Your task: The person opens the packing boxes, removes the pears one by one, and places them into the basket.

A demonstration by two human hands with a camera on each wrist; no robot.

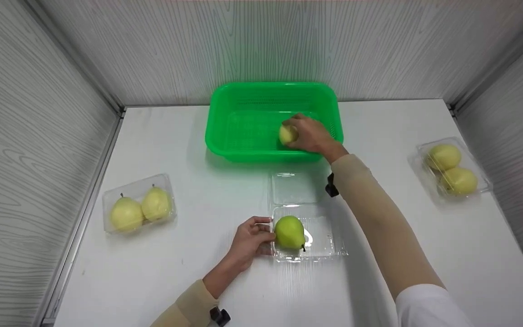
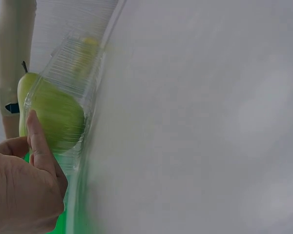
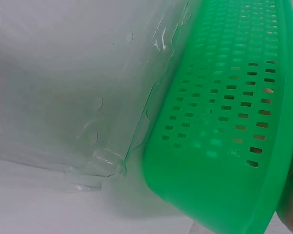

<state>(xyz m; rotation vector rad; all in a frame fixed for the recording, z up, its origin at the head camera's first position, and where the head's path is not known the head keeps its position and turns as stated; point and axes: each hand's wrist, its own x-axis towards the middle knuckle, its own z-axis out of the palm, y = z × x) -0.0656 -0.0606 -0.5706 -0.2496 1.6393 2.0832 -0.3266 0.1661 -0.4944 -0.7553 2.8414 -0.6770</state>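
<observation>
White, smooth-topped table point(image 1: 216, 190), carrying four things. At the back, left to right along its length, stands a green plastic basket point(image 1: 266, 156) with perforated sides. Just in front of it lies a clear plastic box point(image 1: 320, 231), open, its lid folded back toward the basket. Two closed clear boxes lie askew, one near the left edge point(image 1: 136, 190), one near the right edge point(image 1: 468, 159)

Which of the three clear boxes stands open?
The middle box, with one pear, at the left hand: its lid lies folded back toward the basket. The left box and right box look closed.
</observation>
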